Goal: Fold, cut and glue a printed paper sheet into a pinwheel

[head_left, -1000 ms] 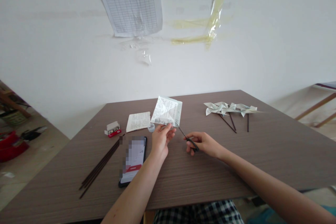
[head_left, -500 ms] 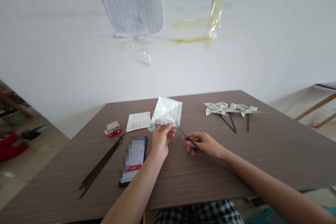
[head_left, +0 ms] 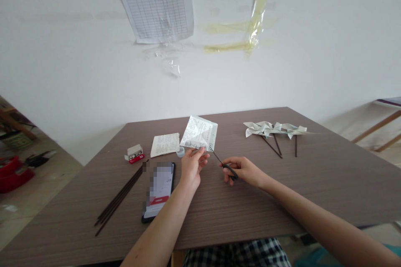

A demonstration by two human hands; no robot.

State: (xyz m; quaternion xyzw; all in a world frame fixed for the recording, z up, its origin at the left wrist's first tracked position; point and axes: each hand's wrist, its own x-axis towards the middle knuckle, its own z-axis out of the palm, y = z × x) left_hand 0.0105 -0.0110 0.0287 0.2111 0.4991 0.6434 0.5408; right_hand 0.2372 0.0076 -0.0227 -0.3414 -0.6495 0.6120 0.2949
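My left hand (head_left: 194, 164) pinches the lower edge of a square of printed paper (head_left: 200, 131), which it holds up over the table. Crease lines run across the sheet. My right hand (head_left: 239, 170) grips a pair of scissors (head_left: 231, 171) by its dark handles. The blades point up and left, and their tips lie at the paper's lower right corner, close to my left fingers. Whether the blades have cut into the sheet is too small to tell. Just left of my left hand are a small clear round container (head_left: 181, 152) and a stack of printed paper (head_left: 165, 144).
Paper pinwheels (head_left: 271, 129) on dark sticks lie at the table's back right. Several dark sticks (head_left: 122, 194) rest at the left, beside a phone (head_left: 159, 192) and a small open red and white box (head_left: 135, 154). The wall (head_left: 219, 87) rises behind the table.
The scissors' tips have shifted slightly up and left into the paper's corner area. My left hand and the sheet stay almost in place.
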